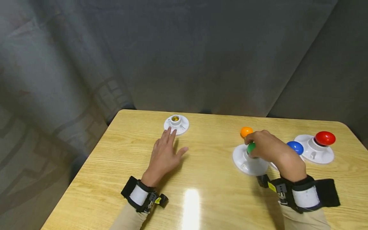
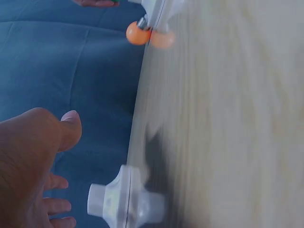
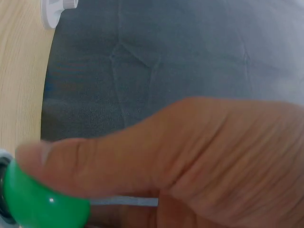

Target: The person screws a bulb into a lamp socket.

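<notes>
My right hand (image 1: 268, 147) grips a green light bulb (image 3: 45, 202) between thumb and fingers. The bulb sits at the socket of a white round lamp holder (image 1: 249, 164) on the table. In the head view my fingers hide part of it. An orange bulb (image 1: 246, 131) lies just behind this holder. My left hand (image 1: 165, 155) hovers with its fingers spread, holding nothing. Its fingertips overlap the near rim of a second white lamp holder (image 1: 182, 125), whose brass-coloured socket has no bulb in it.
To the right, a red bulb (image 1: 325, 138) stands in another white lamp holder (image 1: 319, 156). A blue bulb (image 1: 295, 147) is beside it, partly behind my right wrist. The wooden table (image 1: 120, 153) ends at a grey curtain (image 1: 201, 64).
</notes>
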Demonstrator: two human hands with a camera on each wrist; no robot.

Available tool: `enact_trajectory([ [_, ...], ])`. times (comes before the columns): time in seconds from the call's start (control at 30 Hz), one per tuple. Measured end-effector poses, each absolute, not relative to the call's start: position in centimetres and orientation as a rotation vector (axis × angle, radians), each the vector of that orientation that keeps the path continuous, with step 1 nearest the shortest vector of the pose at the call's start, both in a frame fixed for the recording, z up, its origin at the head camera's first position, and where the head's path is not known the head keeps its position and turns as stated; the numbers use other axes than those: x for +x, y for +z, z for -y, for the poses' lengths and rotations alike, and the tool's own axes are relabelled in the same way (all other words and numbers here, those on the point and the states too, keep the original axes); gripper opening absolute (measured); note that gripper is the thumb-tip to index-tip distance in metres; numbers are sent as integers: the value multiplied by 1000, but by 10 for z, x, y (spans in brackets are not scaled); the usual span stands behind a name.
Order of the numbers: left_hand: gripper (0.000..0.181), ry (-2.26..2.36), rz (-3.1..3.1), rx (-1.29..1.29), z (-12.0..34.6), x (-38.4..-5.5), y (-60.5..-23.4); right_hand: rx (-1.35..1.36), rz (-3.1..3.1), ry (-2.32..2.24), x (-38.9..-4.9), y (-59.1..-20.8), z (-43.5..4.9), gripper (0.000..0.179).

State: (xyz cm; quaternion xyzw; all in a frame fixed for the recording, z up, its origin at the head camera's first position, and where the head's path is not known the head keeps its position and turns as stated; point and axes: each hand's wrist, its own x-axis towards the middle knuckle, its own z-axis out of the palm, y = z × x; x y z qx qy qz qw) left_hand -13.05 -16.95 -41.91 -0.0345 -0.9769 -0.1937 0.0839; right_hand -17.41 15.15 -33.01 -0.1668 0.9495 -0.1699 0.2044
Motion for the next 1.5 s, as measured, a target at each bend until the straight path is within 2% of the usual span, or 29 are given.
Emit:
enact_trajectory([
  [0.23, 82, -545, 2907, -44, 184, -133, -417, -640, -2835, -589, -180, -331, -159, 42],
  [0.5, 86, -533, 2916, 3, 200, -134, -420, -487, -2870, -696, -196, -341, -169, 48],
  [0.8, 88, -559, 2942, 83, 222, -139, -423, -495, -2872, -729, -211, -361, -164, 49],
  [1.2, 94, -619, 2938, 71, 218, -181, -429, -675, -2812, -604, -234, -368, -175, 58],
  [1.5, 93, -592, 2982, 53, 212, -203, -426, -760, -2736, -557, -249, -374, -170, 55],
])
